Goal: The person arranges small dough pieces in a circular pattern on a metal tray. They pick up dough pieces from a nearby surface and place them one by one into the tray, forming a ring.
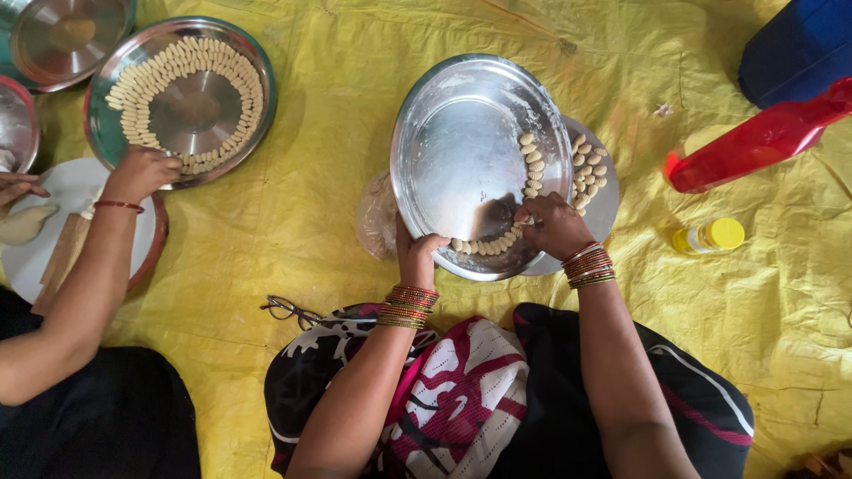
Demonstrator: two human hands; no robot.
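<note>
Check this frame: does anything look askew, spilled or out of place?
Two things: the steel plate is tilted, its near rim gripped by the left hand, overlapping a flat plate. A pair of glasses lies loose on the yellow sheet.
</note>
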